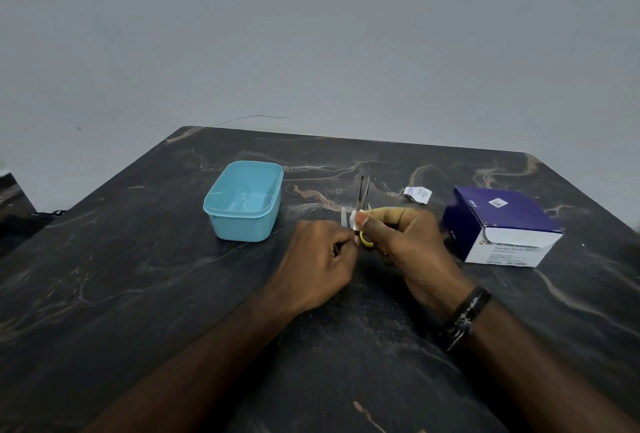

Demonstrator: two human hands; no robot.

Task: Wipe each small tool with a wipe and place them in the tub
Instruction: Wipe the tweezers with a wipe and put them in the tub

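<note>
Small scissors [362,195] with yellow handles point away from me, blades up, over the middle of the dark table. My left hand [320,261] grips the yellow handle end with curled fingers. My right hand [405,242] pinches a white wipe [356,219] around the base of the blades, thumb on top. A light blue tub [221,214] stands to the left of my hands; nothing shows inside it. Another pale tool [343,217] lies partly hidden behind my hands.
A purple and white box of alcohol swabs [502,224] sits at the right with its flap open. A torn white wipe packet [417,195] lies behind my right hand. The dark marbled table [138,294] ends at a grey wall.
</note>
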